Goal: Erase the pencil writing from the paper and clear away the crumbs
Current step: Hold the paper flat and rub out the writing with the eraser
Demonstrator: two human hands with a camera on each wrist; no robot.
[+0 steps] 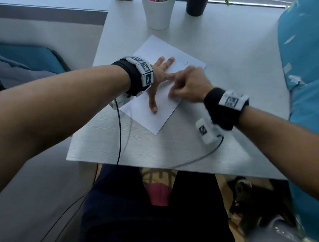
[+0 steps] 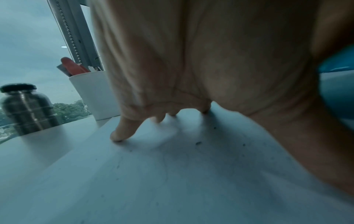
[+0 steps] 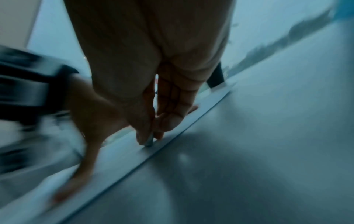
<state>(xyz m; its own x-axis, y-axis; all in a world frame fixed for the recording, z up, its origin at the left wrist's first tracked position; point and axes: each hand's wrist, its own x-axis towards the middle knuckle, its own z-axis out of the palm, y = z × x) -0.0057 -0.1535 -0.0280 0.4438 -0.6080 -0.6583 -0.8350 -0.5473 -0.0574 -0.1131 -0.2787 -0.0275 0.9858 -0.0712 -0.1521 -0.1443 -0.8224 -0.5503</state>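
A white sheet of paper (image 1: pixel 155 47) lies tilted on the white table (image 1: pixel 172 149). My left hand (image 1: pixel 160 72) lies flat on it with fingers spread and the thumb pointing toward me. My right hand (image 1: pixel 187 85), blurred, is curled over the sheet's right part, beside the left fingers. In the right wrist view its fingers (image 3: pixel 141 133) pinch a small eraser (image 3: pixel 149 142) whose tip touches the paper (image 3: pixel 122 159) near its edge. A faint pencil mark (image 1: pixel 186 62) shows beyond the right hand. Dark crumbs (image 2: pixel 198 142) dot the paper (image 2: pixel 172 181) under my left palm (image 2: pixel 191 75).
A white cup (image 1: pixel 158 12) of pens, a dark plant pot (image 1: pixel 195 3) and a metal bottle (image 2: pixel 28 109) stand at the table's far edge. A blue plastic-covered object (image 1: pixel 311 74) borders the right side. Wrist cables (image 1: pixel 119 133) trail over the near edge.
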